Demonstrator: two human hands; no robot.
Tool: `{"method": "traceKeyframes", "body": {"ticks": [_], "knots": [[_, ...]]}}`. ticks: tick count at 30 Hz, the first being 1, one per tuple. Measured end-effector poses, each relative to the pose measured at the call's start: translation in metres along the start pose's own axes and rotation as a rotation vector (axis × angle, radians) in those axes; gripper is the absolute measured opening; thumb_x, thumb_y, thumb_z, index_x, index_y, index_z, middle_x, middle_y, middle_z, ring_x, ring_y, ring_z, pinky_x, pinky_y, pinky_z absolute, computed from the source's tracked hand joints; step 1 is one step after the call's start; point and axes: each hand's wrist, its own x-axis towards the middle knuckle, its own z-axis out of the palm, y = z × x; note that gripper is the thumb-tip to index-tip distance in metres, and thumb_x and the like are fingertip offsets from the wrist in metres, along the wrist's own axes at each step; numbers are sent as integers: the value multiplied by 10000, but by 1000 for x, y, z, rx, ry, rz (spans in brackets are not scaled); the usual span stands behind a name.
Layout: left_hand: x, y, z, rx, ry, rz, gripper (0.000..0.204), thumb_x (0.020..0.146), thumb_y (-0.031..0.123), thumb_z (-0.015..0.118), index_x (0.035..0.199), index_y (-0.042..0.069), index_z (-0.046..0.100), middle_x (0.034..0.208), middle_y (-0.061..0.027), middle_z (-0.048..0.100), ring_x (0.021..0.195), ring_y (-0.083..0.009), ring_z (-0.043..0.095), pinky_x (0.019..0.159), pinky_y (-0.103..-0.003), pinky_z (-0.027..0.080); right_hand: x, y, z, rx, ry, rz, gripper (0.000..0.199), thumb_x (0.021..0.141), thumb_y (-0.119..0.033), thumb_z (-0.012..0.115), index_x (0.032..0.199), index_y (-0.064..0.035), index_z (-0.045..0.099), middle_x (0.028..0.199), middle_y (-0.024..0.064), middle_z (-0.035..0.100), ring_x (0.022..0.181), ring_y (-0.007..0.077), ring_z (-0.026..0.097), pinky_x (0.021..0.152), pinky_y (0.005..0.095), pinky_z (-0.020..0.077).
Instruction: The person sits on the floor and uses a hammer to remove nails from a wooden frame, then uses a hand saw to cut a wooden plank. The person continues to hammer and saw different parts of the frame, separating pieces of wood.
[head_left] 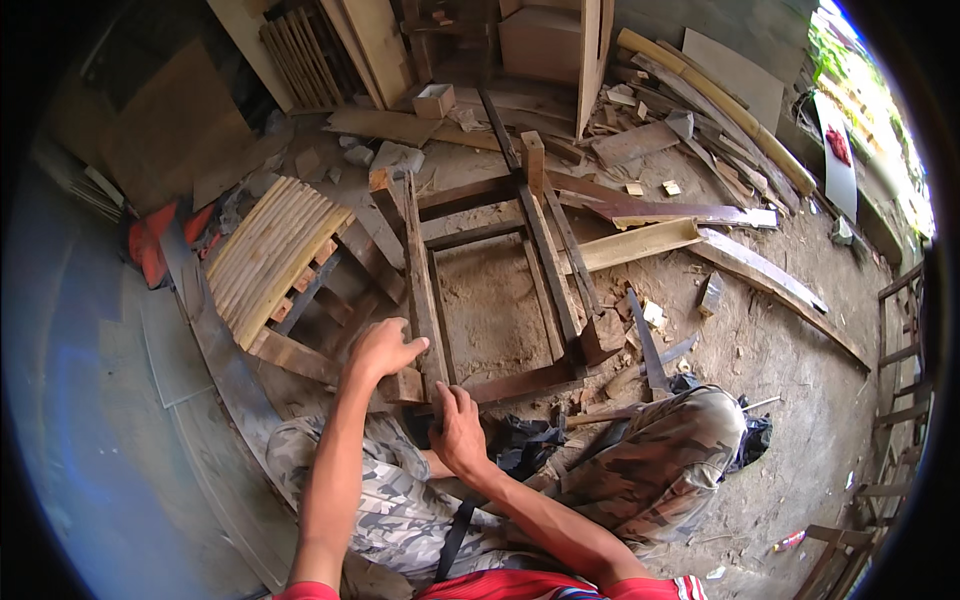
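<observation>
A dark wooden chair frame (500, 290) lies on the dirt floor in front of me, its rails and legs running away from me. My left hand (382, 350) rests with spread fingers on the near left leg of the frame, holding it down. My right hand (458, 432) is closed around the near end of the frame, close to my knees; what it grips is partly hidden by the fingers. I sit with camouflage trousers (660, 450) on both legs, knees apart.
A slatted curved seat panel (275, 255) lies to the left of the frame. Planks (640, 243), offcuts and wood blocks litter the floor behind. A saw blade (648, 345) lies by my right knee. Stacked timber stands at the back, a wooden ladder-like frame (895, 400) at right.
</observation>
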Motion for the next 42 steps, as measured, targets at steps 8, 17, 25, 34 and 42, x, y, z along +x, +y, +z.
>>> {"method": "traceKeyframes", "body": {"ticks": [8, 17, 25, 34, 42], "knots": [[52, 28, 16, 175, -150, -156, 665, 771, 488, 751, 1052, -111, 685, 1133, -303, 658, 1076, -392, 662, 889, -447, 535, -3, 0, 8, -17, -51, -149, 704, 788, 90, 544, 1458, -6, 352, 1343, 241, 424, 1230, 438, 434, 1037, 480, 434], [81, -2, 36, -266, -166, -308, 389, 718, 170, 812, 939, -119, 676, 865, -206, 710, 664, -280, 731, 539, -341, 611, -7, 20, 12, 26, -101, -129, 697, 822, -31, 643, 1453, 8, 351, 1443, 222, 417, 1348, 366, 418, 1122, 402, 375], [94, -16, 42, -424, -243, -316, 367, 705, 161, 794, 853, -132, 630, 831, -170, 684, 635, -260, 720, 521, -336, 617, 1, 44, -1, -339, -183, -282, 832, 817, -378, 741, 1461, -2, 371, 1466, 144, 467, 1402, 315, 381, 1187, 525, 198], [99, -26, 42, -384, -172, -250, 453, 695, 291, 784, 823, -118, 635, 827, -157, 675, 670, -225, 698, 540, -346, 607, 16, 45, -4, -400, -203, -336, 846, 813, -360, 749, 1464, 6, 353, 1441, 142, 490, 1379, 314, 398, 1127, 522, 252], [97, -50, 58, -328, 1, -180, 867, 634, 484, 783, 1243, -90, 556, 1234, -306, 606, 1141, -374, 619, 941, -432, 503, 27, 40, 2, -395, -237, -371, 901, 793, -338, 760, 1469, 45, 304, 1359, 151, 542, 1317, 296, 456, 1099, 557, 276]]}}
